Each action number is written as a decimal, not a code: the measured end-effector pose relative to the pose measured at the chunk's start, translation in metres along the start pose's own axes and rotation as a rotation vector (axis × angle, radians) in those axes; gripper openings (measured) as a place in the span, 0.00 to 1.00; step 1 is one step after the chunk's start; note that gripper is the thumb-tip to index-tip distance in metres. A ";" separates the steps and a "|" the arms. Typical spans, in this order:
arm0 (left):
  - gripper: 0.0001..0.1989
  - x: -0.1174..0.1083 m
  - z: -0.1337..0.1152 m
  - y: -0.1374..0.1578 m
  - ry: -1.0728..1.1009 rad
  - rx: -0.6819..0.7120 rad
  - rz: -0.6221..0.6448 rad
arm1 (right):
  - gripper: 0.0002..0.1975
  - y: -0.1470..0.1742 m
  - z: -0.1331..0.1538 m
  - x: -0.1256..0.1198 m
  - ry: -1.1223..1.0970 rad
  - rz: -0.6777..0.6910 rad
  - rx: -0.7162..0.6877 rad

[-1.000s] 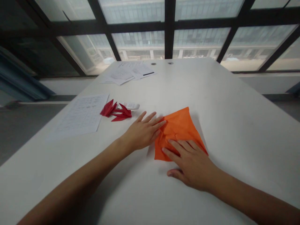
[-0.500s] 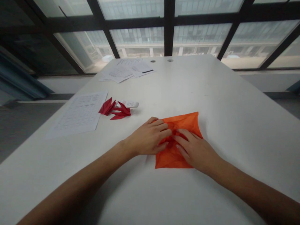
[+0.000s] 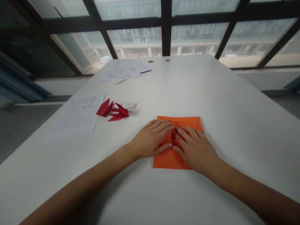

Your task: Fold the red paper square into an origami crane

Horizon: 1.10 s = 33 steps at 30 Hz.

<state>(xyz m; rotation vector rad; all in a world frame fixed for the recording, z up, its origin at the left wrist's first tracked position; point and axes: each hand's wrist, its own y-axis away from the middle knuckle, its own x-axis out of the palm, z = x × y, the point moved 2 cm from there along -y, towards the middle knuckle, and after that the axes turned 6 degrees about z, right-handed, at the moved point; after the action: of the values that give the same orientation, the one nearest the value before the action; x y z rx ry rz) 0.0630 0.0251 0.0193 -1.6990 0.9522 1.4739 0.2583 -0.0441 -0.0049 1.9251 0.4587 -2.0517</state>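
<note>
Orange paper [image 3: 167, 158] under 2 hands: L hand [image 3: 152, 140], R hand [image 3: 195, 149] flat, fingertips prob. touching.

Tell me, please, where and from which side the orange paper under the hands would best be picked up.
Probably by its near left corner. The orange paper lies flat on the white table, with the left hand and right hand pressing its middle, so only the edges are free. Coming low from the near side, a fingertip could likely slip under that bare corner and pinch it.

left hand [image 3: 151, 140] and right hand [image 3: 195, 148] press flat, apparently, on orange paper [image 3: 172, 159] on the table [image 3: 211, 93].
</note>
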 end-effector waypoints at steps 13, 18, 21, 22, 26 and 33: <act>0.39 0.016 0.027 0.010 0.072 -0.087 0.131 | 0.33 -0.018 -0.049 0.017 -0.046 0.015 0.049; 0.39 0.015 0.041 0.011 0.083 -0.146 0.104 | 0.31 -0.024 -0.062 0.021 -0.034 -0.006 0.139; 0.32 0.014 0.057 0.015 0.170 -0.170 -0.001 | 0.30 -0.025 -0.066 0.020 -0.054 -0.104 0.222; 0.28 0.013 0.063 0.016 0.225 -0.170 -0.090 | 0.29 -0.026 -0.068 0.018 -0.080 -0.165 0.246; 0.20 0.010 0.081 0.020 0.347 -0.091 -0.268 | 0.24 -0.028 -0.088 0.011 -0.220 -0.355 0.198; 0.16 0.006 0.083 0.020 0.386 0.034 -0.176 | 0.30 -0.033 -0.112 0.015 -0.302 -0.258 -0.071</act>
<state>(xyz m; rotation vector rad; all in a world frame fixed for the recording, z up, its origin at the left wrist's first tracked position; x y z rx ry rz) 0.0057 0.0864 0.0026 -2.0285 0.9863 1.0299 0.3450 0.0329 -0.0249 1.5457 0.7251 -2.4000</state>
